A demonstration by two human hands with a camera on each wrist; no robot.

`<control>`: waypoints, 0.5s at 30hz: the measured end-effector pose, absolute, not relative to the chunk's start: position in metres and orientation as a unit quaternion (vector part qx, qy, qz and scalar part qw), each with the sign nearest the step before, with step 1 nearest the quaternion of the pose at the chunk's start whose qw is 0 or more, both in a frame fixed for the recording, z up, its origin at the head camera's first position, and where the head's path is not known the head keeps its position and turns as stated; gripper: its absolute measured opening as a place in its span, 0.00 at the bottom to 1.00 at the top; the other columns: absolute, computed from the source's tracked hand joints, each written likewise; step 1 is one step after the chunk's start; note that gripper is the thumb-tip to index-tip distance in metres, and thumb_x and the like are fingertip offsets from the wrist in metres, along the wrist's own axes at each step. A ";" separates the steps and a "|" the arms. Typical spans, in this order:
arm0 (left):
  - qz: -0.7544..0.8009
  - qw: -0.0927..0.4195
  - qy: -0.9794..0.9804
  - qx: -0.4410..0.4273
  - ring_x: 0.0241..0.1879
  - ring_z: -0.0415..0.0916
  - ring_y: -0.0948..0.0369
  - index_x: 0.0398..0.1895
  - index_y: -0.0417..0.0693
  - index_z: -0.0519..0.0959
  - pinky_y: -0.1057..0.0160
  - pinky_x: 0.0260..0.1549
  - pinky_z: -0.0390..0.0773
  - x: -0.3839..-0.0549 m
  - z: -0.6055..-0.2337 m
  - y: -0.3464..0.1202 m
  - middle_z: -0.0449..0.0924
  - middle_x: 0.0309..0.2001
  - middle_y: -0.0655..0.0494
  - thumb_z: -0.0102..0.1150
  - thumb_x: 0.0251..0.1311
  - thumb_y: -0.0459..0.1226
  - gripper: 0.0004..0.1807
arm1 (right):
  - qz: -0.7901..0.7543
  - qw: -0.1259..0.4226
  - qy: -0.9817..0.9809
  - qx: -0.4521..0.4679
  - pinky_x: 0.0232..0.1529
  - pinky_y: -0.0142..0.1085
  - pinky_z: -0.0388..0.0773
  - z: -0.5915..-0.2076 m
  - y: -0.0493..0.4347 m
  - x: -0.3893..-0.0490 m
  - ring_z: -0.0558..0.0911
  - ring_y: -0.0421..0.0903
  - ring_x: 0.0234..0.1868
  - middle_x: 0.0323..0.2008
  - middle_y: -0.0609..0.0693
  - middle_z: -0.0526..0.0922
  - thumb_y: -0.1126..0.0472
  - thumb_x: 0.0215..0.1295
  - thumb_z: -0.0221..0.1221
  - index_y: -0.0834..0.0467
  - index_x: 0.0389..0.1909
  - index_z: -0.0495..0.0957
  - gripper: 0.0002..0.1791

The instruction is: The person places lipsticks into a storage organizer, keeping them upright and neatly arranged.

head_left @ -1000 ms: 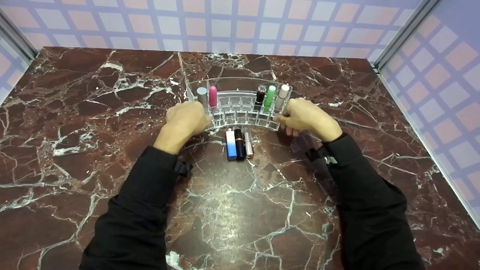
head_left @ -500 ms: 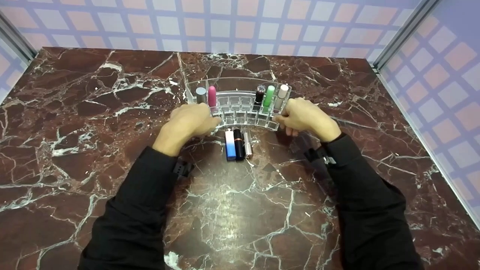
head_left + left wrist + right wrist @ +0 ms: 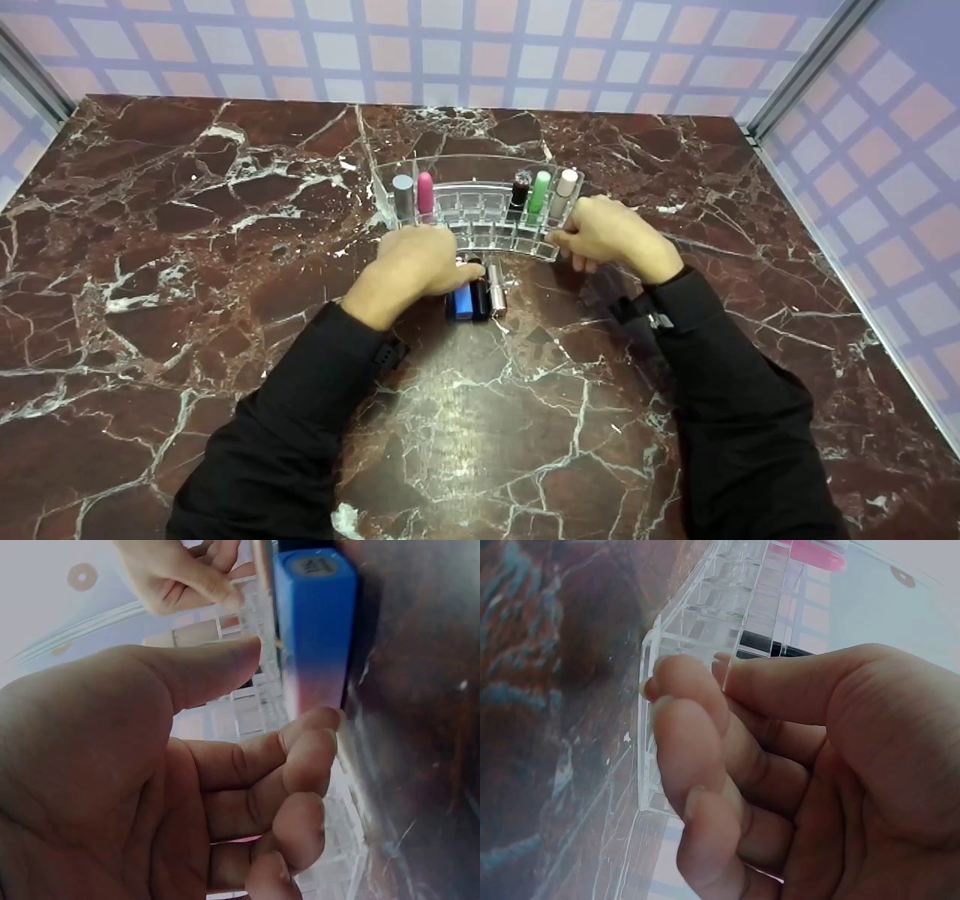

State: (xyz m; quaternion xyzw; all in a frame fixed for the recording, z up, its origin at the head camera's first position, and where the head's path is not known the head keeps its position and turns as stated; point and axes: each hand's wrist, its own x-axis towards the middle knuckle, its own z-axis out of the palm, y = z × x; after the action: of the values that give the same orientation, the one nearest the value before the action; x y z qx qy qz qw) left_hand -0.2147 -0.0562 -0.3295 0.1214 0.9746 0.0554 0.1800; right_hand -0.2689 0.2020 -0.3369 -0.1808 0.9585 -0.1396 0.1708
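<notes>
A clear acrylic lipstick organizer (image 3: 487, 238) stands on the marbled table, curved and tiered. My right hand (image 3: 611, 231) grips its right end, the thumb (image 3: 780, 686) and index finger on either side of a clear wall in the right wrist view. Before the organizer lie three lipstick tubes side by side: a blue-and-white one (image 3: 316, 619), a black one (image 3: 481, 300) and a silvery pink one (image 3: 497, 292). My left hand (image 3: 420, 259) is over the blue-and-white tube and partly hides it. Its fingers are loosely bent, thumb apart, fingertips right at the tube's pale end, holding nothing.
In the organizer's back row stand a grey tube (image 3: 403, 196) and a pink tube (image 3: 425, 193) at left. A black tube (image 3: 520, 193), a green tube (image 3: 538, 193) and a white-capped tube (image 3: 566, 187) stand at right. A checkered wall (image 3: 480, 52) rises behind the table.
My left hand has left the organizer's left end and moved right and toward me, over the blue-and-white lipstick tube. The right hand stays at the organizer's right end.
</notes>
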 end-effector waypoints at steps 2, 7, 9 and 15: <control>0.052 0.185 0.975 0.113 0.31 0.76 0.55 0.38 0.43 0.82 0.59 0.29 0.76 -0.215 -0.330 -0.056 0.83 0.45 0.43 0.49 0.72 0.63 0.31 | -0.138 0.171 0.959 -0.180 0.23 0.34 0.81 -0.337 0.202 -0.269 0.87 0.50 0.23 0.20 0.48 0.86 0.51 0.78 0.57 0.59 0.28 0.86 0.21; 0.052 0.197 0.973 0.111 0.34 0.77 0.53 0.40 0.43 0.80 0.54 0.34 0.79 -0.217 -0.330 -0.062 0.82 0.41 0.45 0.53 0.72 0.58 0.26 | -0.136 0.163 0.959 -0.189 0.24 0.34 0.81 -0.337 0.202 -0.269 0.86 0.47 0.21 0.19 0.48 0.85 0.51 0.78 0.57 0.59 0.27 0.87 0.22; 0.051 0.211 0.970 0.113 0.32 0.75 0.55 0.36 0.44 0.79 0.56 0.32 0.78 -0.217 -0.329 -0.064 0.80 0.38 0.47 0.51 0.73 0.58 0.25 | -0.138 0.161 0.958 -0.193 0.24 0.34 0.81 -0.338 0.202 -0.269 0.85 0.45 0.20 0.19 0.48 0.85 0.51 0.78 0.57 0.59 0.27 0.87 0.22; 0.039 0.249 0.962 0.105 0.27 0.72 0.58 0.28 0.49 0.76 0.60 0.28 0.73 -0.217 -0.327 -0.066 0.77 0.31 0.52 0.49 0.71 0.50 0.18 | -0.143 0.165 0.957 -0.192 0.24 0.34 0.82 -0.338 0.202 -0.269 0.84 0.43 0.19 0.19 0.48 0.85 0.52 0.78 0.57 0.60 0.28 0.87 0.21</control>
State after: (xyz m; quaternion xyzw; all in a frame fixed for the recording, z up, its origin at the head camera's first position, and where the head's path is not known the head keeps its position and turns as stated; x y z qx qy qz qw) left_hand -0.2169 -0.0660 -0.3271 0.1049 0.9620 0.0391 0.2490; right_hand -0.2692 0.2024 -0.3379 -0.1923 0.9567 -0.1428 0.1652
